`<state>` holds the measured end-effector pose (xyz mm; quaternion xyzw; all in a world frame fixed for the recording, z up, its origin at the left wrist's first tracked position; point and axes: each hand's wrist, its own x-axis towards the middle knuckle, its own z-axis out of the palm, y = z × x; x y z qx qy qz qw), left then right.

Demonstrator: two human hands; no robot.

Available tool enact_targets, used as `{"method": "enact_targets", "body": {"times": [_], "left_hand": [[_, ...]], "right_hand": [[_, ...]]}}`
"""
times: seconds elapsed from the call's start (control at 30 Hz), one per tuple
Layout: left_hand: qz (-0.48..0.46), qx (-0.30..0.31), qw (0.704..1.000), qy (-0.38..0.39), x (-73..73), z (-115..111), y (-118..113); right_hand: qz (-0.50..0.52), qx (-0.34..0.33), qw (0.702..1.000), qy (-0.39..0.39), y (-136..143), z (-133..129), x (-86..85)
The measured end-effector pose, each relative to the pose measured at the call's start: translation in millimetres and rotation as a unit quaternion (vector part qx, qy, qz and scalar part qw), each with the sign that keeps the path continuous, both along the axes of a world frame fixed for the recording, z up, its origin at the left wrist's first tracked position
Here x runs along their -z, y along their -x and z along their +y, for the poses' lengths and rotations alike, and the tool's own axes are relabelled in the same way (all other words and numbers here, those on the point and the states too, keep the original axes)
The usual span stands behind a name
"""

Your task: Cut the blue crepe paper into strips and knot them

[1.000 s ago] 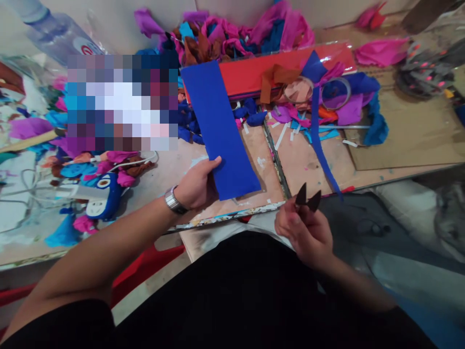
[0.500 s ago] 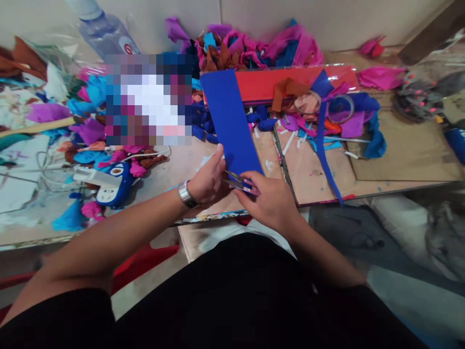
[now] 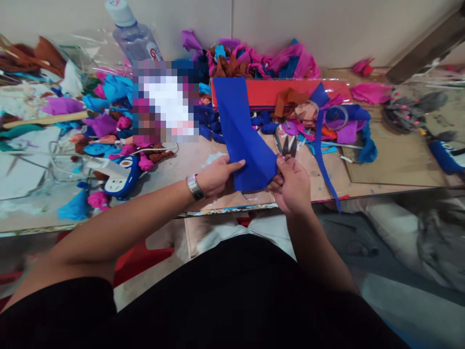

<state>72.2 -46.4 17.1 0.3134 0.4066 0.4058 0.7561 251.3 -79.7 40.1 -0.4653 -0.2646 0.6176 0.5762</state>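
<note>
A wide strip of blue paper point(image 3: 241, 138), which looks like crepe paper, spans both hands over the table's front part. My left hand point(image 3: 217, 177), with a metal watch on its wrist, grips the strip's left edge, thumb on top. At the strip's lower right corner, my right hand point(image 3: 295, 186) pinches the paper. Thread snips point(image 3: 289, 146) are also in that hand, blades pointing away from me; their grip is hidden by the fingers. The far end of the strip lies over red sheets in a clear wrapper point(image 3: 265, 92).
Crumpled coloured paper point(image 3: 105, 125) covers the left side, near a blue-and-white power socket point(image 3: 122, 178). A clear bottle point(image 3: 136, 41) stands behind. To the right are tape rolls point(image 3: 336, 118), a narrow blue strip point(image 3: 321, 155) and cardboard point(image 3: 392, 162). A blurred patch hides one area.
My right hand has moved right, pulling the paper's near corner with it so the strip bends. The snips have turned from pointing left to pointing away from me.
</note>
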Motion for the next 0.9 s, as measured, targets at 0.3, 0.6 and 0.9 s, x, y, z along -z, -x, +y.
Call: {"method": "enact_targets", "body": {"times": [0.3,0.6,0.9], "left_hand": [[0.03,-0.009,0.999,0.001,4.0,1,3],[0.038,-0.025,0.999,0.012,-0.1,-1,-2],[0.032,-0.047,0.997,0.055,-4.0,0,-1]], "right_hand": [[0.004,0.075,0.997,0.0,-52,-19,8.0],[0.0,-0.044,0.999,0.01,-44,-75,-5.6],[0.056,-0.167,0.983,0.054,-6,-103,17.1]]}}
